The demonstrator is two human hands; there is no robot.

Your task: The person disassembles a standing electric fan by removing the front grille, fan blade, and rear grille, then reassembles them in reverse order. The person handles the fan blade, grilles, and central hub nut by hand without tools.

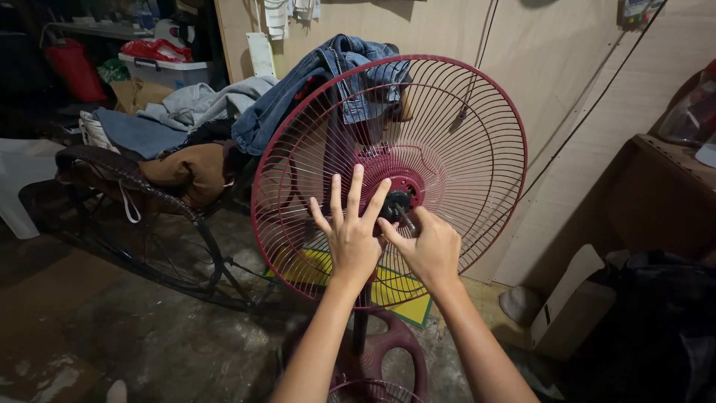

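A dark red wire fan guard (462,142) stands upright on a pedestal fan, its round base (388,351) on the floor below. My left hand (350,235) rests flat against the guard's middle with fingers spread upward. My right hand (429,250) pinches a black nut (395,203) around the motor shaft at the guard's centre. The shaft's metal tip sticks out toward me between the two hands.
A dark chair (142,201) piled with clothes and blue jeans (298,97) stands left of the fan. A plywood wall (567,89) with hanging cables is behind. A brown cabinet (656,194) and a cardboard box (574,298) sit right. A yellow mat (395,287) lies under the fan.
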